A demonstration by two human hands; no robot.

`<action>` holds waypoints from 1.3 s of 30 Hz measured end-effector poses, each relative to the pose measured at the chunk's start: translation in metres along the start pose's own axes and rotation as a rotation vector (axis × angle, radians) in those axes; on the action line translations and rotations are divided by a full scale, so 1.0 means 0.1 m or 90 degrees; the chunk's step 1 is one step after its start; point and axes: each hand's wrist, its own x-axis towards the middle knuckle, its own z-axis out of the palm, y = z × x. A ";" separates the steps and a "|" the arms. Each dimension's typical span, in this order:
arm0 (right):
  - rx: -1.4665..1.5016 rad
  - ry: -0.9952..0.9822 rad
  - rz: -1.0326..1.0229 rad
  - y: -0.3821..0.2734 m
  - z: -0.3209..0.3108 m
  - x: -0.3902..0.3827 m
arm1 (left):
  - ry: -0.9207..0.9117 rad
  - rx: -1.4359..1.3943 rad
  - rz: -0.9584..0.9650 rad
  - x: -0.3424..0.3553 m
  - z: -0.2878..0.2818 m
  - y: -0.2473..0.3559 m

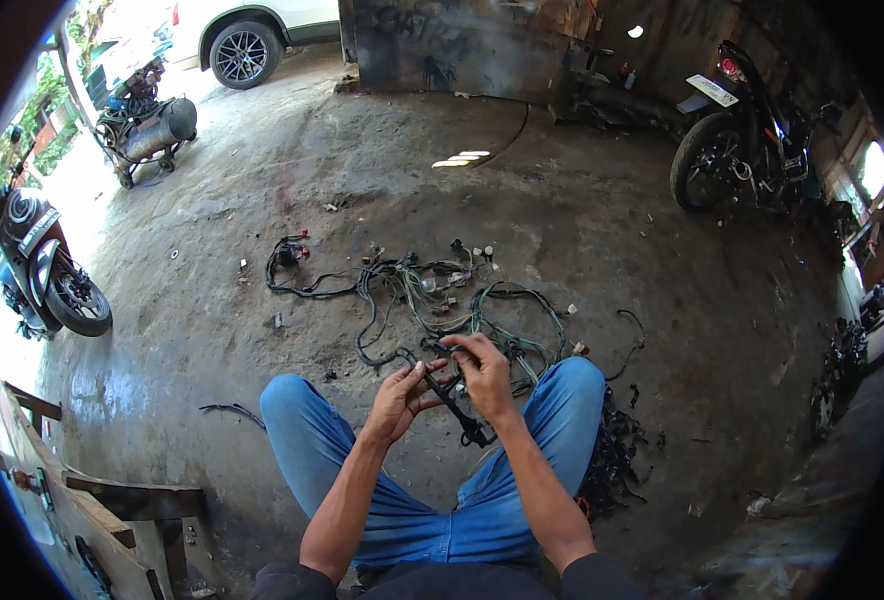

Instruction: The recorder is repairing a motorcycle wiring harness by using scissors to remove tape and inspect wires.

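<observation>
A long wiring harness (390, 268) of black-wrapped cable and loose coloured wires lies spread over the floor ahead of my knees, with pale and red connectors at its ends. One black-taped section (452, 404) rises between my legs. My left hand (398, 402) has it between thumb and fingers, palm partly turned up. Just to the right, my right hand (484, 376) pinches the harness with thumb and forefinger. Its fingertips partly cover what they grip. The section's thicker lower end (475, 434) hangs beside my right wrist.
Black cable scraps (617, 455) are heaped beside my right knee, and a short piece (232, 409) lies left of my left knee. A wooden bench (132, 497) stands at lower left. Motorcycles (77, 300) flank the floor, with an air compressor (152, 130) at far left.
</observation>
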 end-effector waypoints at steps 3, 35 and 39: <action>-0.029 -0.069 -0.031 0.07 0.02 -0.02 | -0.013 0.108 0.137 0.07 -0.18 -0.10; -0.208 0.129 0.050 -0.35 -0.06 -0.62 | 0.156 0.268 0.111 0.07 -0.08 -0.31; -0.474 0.041 -0.135 -0.41 0.20 -0.83 | 0.179 0.212 0.119 0.08 -0.04 -0.28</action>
